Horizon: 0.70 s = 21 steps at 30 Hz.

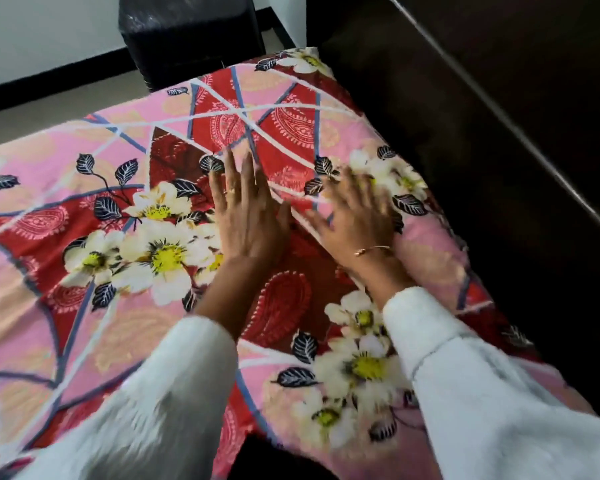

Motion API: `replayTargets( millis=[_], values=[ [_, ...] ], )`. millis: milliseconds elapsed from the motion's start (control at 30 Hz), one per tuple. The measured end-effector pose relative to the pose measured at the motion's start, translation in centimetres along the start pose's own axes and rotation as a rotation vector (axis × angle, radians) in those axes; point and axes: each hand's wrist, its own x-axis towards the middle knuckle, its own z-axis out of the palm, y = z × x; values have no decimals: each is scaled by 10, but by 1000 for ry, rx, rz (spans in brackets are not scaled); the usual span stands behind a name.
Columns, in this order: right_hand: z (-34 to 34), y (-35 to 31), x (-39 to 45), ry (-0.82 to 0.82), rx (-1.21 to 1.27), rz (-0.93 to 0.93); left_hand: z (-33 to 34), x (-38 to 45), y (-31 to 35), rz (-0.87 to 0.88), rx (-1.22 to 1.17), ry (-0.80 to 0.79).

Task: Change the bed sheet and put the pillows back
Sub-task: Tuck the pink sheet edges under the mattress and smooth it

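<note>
A pink and red flowered bed sheet (125, 237) with white blossoms and dark leaves lies spread over the mattress and fills most of the head view. My left hand (248, 216) lies flat on it near the middle, fingers straight and together, a ring on one finger. My right hand (354, 213) presses flat on the sheet just to the right, fingers spread, a thin gold bangle at the wrist. It is blurred. Both arms wear white sleeves. No pillow is in view.
A dark wooden headboard or bed frame (482, 133) runs along the right side of the mattress. A black box-like object (191, 32) stands on the floor beyond the far corner, by a white wall (42, 36) with a dark skirting.
</note>
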Motion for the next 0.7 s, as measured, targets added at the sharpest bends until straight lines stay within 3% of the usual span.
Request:
replayTargets(
  millis=[133,200,267,367,433,600,700],
  values=[
    [-11,51,-40,-39,3,405,-11,-89,2,69,-130,10],
    [-17,38,-62,-11,75,514,-11,-124,-13,68,-132,25],
    [-13,-3,-88,53,152,419,-13,-151,-28,41,-166,52],
    [2,-81,-147,66,90,131,-16,-191,-48,17,-203,52],
    [11,-104,-188,9,74,148,-15,-222,-56,94,-189,43],
    [10,-57,-300,81,27,638,-12,-303,-44,459,-183,-106],
    [1,-18,-364,143,-16,861,-15,-339,-25,582,-246,-166]
  ],
)
